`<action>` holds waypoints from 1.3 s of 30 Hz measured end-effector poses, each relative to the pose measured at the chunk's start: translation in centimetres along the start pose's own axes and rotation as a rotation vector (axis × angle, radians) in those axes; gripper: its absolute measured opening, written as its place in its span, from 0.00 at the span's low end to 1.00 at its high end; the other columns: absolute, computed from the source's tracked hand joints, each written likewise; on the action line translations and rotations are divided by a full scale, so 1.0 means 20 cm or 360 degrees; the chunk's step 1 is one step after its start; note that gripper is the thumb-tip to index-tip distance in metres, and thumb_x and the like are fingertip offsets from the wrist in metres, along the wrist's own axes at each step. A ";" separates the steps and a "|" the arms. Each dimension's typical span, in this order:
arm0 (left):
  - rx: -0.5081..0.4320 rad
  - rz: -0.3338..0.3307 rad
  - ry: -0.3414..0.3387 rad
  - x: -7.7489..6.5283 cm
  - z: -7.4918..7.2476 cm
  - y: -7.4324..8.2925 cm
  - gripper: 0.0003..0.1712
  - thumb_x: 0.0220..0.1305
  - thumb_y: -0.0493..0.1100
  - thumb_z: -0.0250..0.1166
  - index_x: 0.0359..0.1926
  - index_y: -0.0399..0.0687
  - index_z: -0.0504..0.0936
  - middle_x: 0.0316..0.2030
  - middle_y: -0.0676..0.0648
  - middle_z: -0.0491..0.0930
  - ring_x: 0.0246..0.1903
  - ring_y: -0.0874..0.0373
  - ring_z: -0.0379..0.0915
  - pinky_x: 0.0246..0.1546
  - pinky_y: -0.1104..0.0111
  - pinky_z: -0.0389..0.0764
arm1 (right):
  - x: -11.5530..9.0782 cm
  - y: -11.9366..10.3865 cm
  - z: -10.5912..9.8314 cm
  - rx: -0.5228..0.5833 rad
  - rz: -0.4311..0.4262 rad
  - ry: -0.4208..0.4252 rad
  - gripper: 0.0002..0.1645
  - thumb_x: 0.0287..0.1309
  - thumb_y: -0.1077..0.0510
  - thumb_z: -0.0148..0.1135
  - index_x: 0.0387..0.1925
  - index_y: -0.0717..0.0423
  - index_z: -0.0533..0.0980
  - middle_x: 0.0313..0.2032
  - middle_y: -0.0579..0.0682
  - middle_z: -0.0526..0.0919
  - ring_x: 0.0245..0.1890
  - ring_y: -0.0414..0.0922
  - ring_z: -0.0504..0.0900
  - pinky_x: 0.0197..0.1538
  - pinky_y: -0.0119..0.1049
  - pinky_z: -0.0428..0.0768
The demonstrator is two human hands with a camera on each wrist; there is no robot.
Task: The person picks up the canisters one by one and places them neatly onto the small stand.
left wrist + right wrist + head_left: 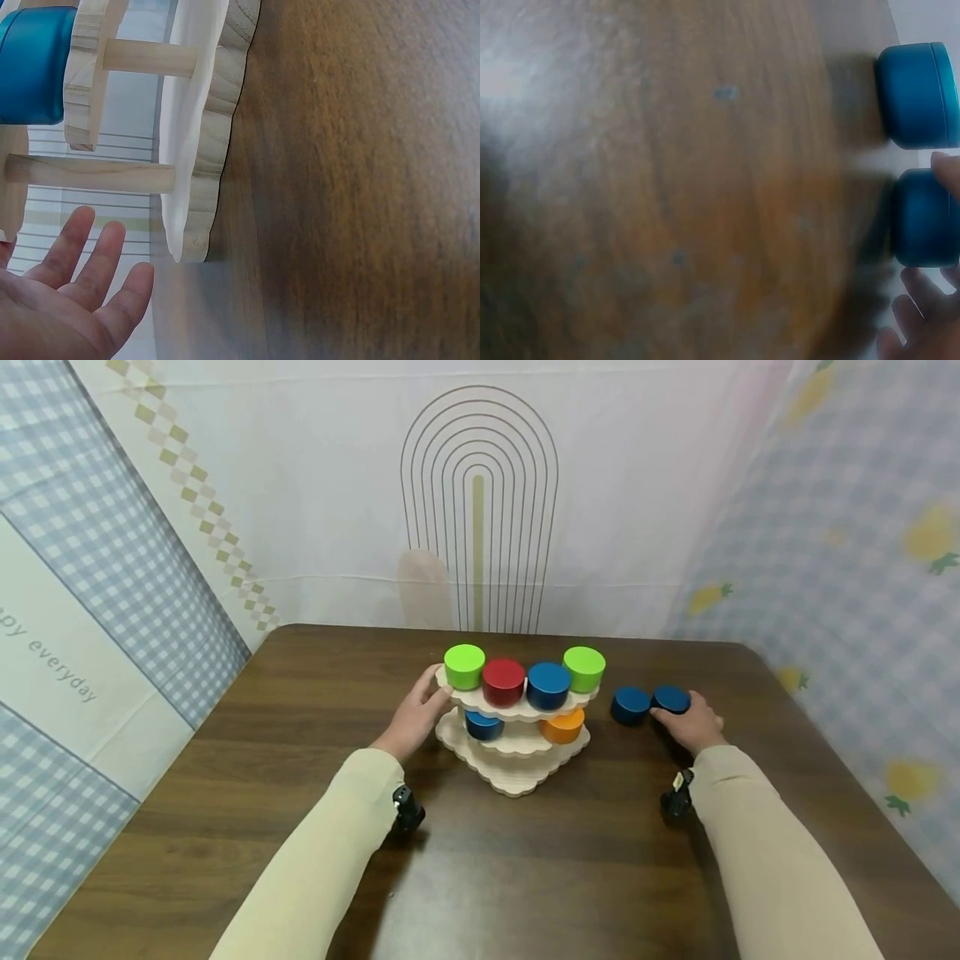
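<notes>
A tiered wooden stand [513, 774] with scalloped edges stands in the middle of the head view. My left hand [414, 718] holds the left edge of its top tier; in the left wrist view, several fingers [120, 307] of that hand spread below the tier. On the top tier sit two green round tins [465, 667] [583, 669], a red one [503, 683] and a blue one [548, 686]. Lower down are another blue tin [483, 725] and an orange one [562, 726]. To the right, my right hand [693, 723] grips a blue round tin [926, 217] between thumb and fingers.
Immediately left of the gripped tin, a second blue round tin [631, 706] stands on the brown wooden table [525, 877]. A patterned cloth [322, 485] hangs behind the table's back edge, with checked cloth at both sides.
</notes>
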State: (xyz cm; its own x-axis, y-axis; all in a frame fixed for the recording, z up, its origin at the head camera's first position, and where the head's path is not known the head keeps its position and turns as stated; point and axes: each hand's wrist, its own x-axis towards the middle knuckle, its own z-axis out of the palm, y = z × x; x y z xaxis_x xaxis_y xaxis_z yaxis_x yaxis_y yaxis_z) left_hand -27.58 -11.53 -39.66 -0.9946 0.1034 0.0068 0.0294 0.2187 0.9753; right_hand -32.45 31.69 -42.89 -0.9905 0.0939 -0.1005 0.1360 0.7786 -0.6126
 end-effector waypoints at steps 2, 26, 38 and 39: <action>-0.0003 0.0003 0.0000 0.00 0.00 0.00 0.30 0.73 0.52 0.50 0.73 0.59 0.55 0.68 0.42 0.61 0.60 0.45 0.69 0.64 0.55 0.67 | 0.01 0.00 0.00 -0.0019 0.0000 0.0005 0.55 0.65 0.40 0.50 0.70 0.76 0.38 0.67 0.80 0.47 0.64 0.76 0.48 0.63 0.67 0.49; 0.0044 -0.0041 0.0021 0.00 0.00 0.00 0.33 0.72 0.55 0.51 0.74 0.61 0.53 0.70 0.43 0.58 0.61 0.45 0.69 0.65 0.54 0.65 | -0.05 0.01 0.01 0.0181 -0.0055 0.0290 0.52 0.58 0.37 0.59 0.65 0.76 0.57 0.60 0.76 0.61 0.61 0.71 0.55 0.60 0.67 0.59; 0.0063 -0.0039 0.0026 0.00 0.00 0.01 0.31 0.73 0.55 0.50 0.73 0.61 0.54 0.69 0.41 0.60 0.60 0.43 0.69 0.64 0.52 0.66 | -0.15 0.01 -0.02 0.0177 -0.0156 0.0284 0.45 0.63 0.43 0.58 0.63 0.77 0.59 0.57 0.75 0.61 0.58 0.68 0.56 0.55 0.65 0.65; 0.0066 -0.0037 0.0024 0.00 0.00 0.01 0.31 0.73 0.55 0.50 0.73 0.61 0.54 0.69 0.41 0.60 0.60 0.42 0.70 0.64 0.52 0.66 | -0.16 0.01 -0.03 0.0171 -0.0164 0.0282 0.44 0.63 0.43 0.58 0.63 0.77 0.59 0.57 0.75 0.61 0.58 0.68 0.56 0.55 0.65 0.65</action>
State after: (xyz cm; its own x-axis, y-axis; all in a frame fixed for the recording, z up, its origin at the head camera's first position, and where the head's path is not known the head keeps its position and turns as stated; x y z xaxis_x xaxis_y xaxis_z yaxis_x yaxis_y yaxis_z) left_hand -27.47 -11.42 -39.47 -0.9965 0.0833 -0.0120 0.0102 0.2612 0.9652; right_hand -29.34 31.83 -42.24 -0.9862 0.1318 0.1002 0.0258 0.7202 -0.6933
